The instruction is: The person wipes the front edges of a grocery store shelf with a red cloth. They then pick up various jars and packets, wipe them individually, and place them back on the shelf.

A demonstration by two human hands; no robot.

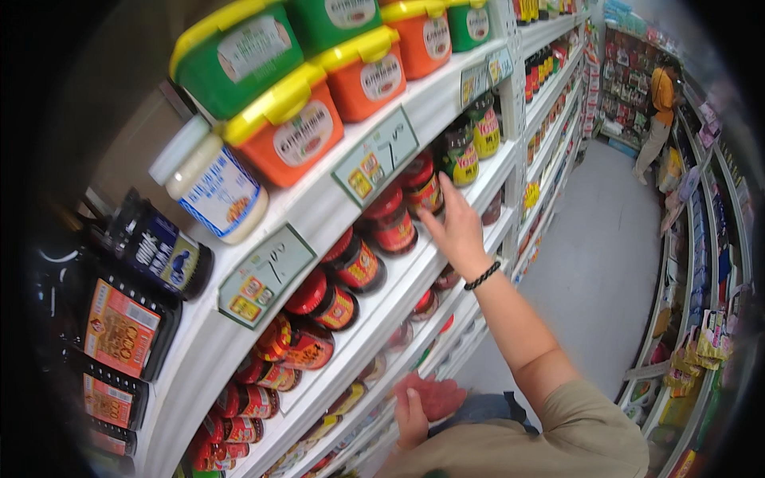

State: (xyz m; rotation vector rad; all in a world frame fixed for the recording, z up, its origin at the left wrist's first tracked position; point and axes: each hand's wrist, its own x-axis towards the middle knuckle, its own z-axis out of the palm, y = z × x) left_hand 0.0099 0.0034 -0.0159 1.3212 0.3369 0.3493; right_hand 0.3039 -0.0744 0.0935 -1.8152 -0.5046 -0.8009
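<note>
My right hand reaches up to the middle shelf, fingers apart, its fingertips against a dark jar with a red lid. A black bead bracelet sits on that wrist. More red-lidded jars stand in a row along the same shelf to the left. Low down, near my chest, my left hand is closed around a red rounded object; it is too blurred to tell what it is.
Green and orange tubs with yellow lids fill the top shelf beside a white jar and a dark bottle. Price tags hang on the shelf edges. A person in an orange top stands far down the grey aisle. Packets line the right shelves.
</note>
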